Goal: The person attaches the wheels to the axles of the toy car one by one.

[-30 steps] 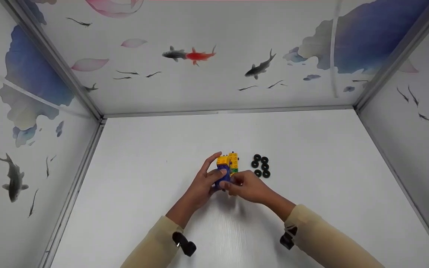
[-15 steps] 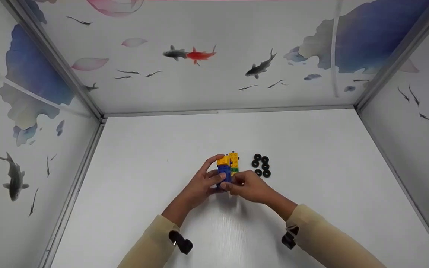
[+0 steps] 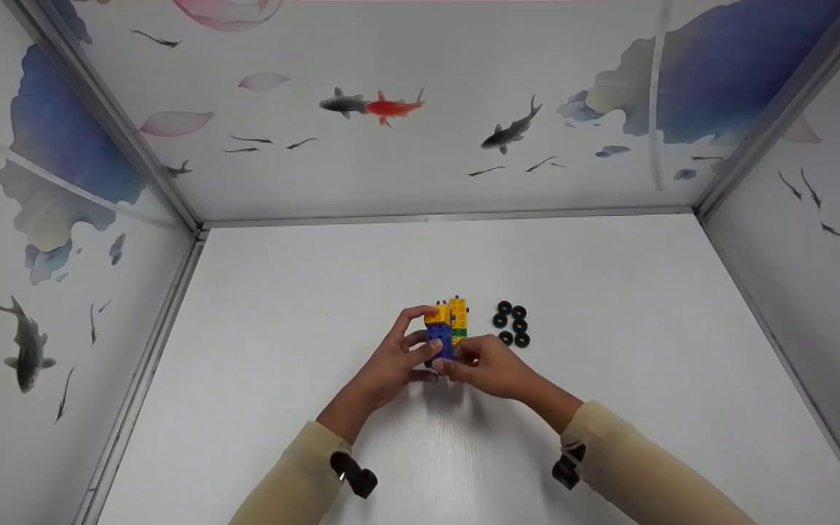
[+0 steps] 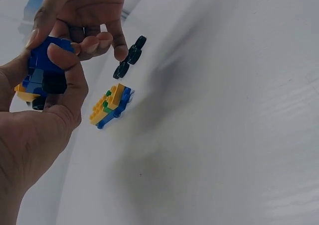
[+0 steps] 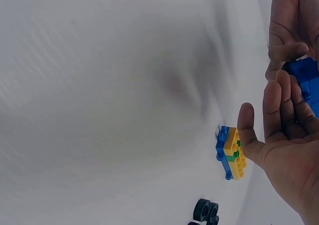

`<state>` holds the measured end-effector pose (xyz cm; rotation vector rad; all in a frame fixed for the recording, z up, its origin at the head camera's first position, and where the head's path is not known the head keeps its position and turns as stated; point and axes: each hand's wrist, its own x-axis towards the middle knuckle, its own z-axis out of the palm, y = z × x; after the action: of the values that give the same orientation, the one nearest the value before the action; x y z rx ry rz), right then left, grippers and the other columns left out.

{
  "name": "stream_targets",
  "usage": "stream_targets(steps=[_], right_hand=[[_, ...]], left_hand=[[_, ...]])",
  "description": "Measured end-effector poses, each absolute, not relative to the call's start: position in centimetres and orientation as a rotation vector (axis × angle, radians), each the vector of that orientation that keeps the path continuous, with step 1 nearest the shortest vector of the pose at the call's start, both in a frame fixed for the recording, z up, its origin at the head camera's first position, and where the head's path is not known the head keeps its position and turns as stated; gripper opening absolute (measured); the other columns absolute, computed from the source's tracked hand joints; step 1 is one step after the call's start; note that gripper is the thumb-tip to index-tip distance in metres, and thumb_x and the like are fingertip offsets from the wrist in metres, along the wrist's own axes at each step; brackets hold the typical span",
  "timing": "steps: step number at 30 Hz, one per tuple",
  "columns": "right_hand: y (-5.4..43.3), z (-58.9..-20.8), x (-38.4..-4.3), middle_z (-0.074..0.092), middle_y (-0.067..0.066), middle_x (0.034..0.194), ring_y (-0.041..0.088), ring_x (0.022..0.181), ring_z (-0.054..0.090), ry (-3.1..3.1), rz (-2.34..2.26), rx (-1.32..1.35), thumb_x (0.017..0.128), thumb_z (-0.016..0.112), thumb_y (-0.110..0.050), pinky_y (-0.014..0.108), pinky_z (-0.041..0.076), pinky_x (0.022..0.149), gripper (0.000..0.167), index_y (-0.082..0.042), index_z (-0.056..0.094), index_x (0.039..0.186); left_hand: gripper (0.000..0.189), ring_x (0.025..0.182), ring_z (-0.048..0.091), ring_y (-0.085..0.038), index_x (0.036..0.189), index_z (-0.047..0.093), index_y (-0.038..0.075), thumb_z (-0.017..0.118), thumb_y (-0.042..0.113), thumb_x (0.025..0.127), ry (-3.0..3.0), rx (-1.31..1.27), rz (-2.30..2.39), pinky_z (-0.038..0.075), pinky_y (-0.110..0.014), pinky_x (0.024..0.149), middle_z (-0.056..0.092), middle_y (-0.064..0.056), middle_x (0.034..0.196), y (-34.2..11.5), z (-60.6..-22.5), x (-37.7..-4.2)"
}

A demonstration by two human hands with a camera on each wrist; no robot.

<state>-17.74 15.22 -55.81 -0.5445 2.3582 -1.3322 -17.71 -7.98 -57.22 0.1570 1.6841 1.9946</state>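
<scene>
Left hand (image 3: 394,357): grips blue-and-yellow block build (image 3: 440,332) above white table (image 3: 303,306), with fingers curled round. Right hand (image 3: 488,368): pinches near end between thumb and forefinger, remaining fingers loose. Risk, as judged: could pop apart under uneven pressure; could slip, drop on yellow-and-green block piece (image 3: 458,315) below, and scatter black tyres (image 4: 133,55) near that.

Small walled booth (image 3: 537,193), fish-printed panels (image 3: 427,160), metal corner posts (image 3: 125,131), white tabletop (image 3: 303,292)
</scene>
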Motion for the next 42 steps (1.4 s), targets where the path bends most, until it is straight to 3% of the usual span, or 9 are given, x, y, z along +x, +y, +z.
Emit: stream_targets(steps=[6,13,21,30,34,37,42], right_hand=[[15.3,-55.7,-17.7,0.08,0.003,0.09,0.013,0.08,0.067,2.337,-1.341,-0.531,0.105,0.074,-0.049,0.024,0.053,0.069,0.037,-0.013,0.081,0.098],[15.4,-55.8,-17.7,0.081,0.002,0.091,0.013,0.082,0.071,2.331,-1.347,-0.533,0.106,0.074,-0.048,0.025,0.056,0.07,0.035,-0.014,0.081,0.101],[15.5,-56.0,-17.6,0.081,0.0,0.094,0.013,0.082,0.07,2.34,-1.324,-0.536,0.105,0.074,-0.05,0.026,0.055,0.071,0.038,-0.012,0.082,0.106],[16.3,-56.3,-17.9,0.076,0.0,0.094,0.014,0.082,0.063,2.361,-1.298,-0.573,0.102,0.08,-0.043,0.024,0.052,0.07,0.031,-0.013,0.081,0.106],[17.1,-56.5,-18.1,0.078,-0.001,0.1,0.014,0.089,0.067,2.382,-1.286,-0.573,0.101,0.082,-0.041,0.026,0.057,0.079,0.027,-0.015,0.081,0.11],[17.7,-56.8,-18.3,0.079,0.001,0.105,0.015,0.095,0.069,2.436,-1.27,-0.562,0.102,0.081,-0.034,0.03,0.06,0.087,0.023,-0.013,0.081,0.113],[18.9,-57.3,-18.8,0.078,0.005,0.107,0.017,0.097,0.069,2.553,-1.242,-0.48,0.103,0.079,-0.019,0.034,0.061,0.088,0.018,-0.005,0.079,0.115]], left_hand=[[0.058,0.133,0.066,-0.032,0.157,0.045,0.042,0.074,0.033,0.108,1.659,0.167,2.022,0.064,-0.047,0.105,0.049,-0.018,0.161,-7.9,-57.3,-17.7],[0.062,0.136,0.065,-0.033,0.16,0.045,0.041,0.076,0.027,0.107,1.648,0.174,2.023,0.063,-0.05,0.109,0.048,-0.019,0.16,-8.1,-57.3,-17.8],[0.063,0.132,0.066,-0.033,0.159,0.047,0.045,0.078,0.032,0.105,1.716,0.176,1.961,0.065,-0.044,0.1,0.051,-0.015,0.16,-8.2,-57.2,-17.6],[0.064,0.136,0.065,-0.033,0.158,0.048,0.043,0.08,0.026,0.104,1.675,0.156,2.007,0.065,-0.046,0.105,0.051,-0.017,0.159,-8.3,-57.3,-17.7],[0.064,0.132,0.066,-0.034,0.158,0.049,0.044,0.079,0.026,0.105,1.692,0.132,2.002,0.066,-0.043,0.101,0.051,-0.018,0.159,-8.5,-57.5,-17.7],[0.065,0.13,0.067,-0.035,0.158,0.049,0.044,0.08,0.026,0.104,1.688,0.105,2.008,0.066,-0.041,0.098,0.051,-0.02,0.158,-8.6,-57.6,-17.7],[0.067,0.13,0.066,-0.036,0.159,0.05,0.046,0.082,0.027,0.103,1.688,0.07,2.018,0.066,-0.04,0.099,0.05,-0.02,0.159,-8.8,-57.6,-17.7]])
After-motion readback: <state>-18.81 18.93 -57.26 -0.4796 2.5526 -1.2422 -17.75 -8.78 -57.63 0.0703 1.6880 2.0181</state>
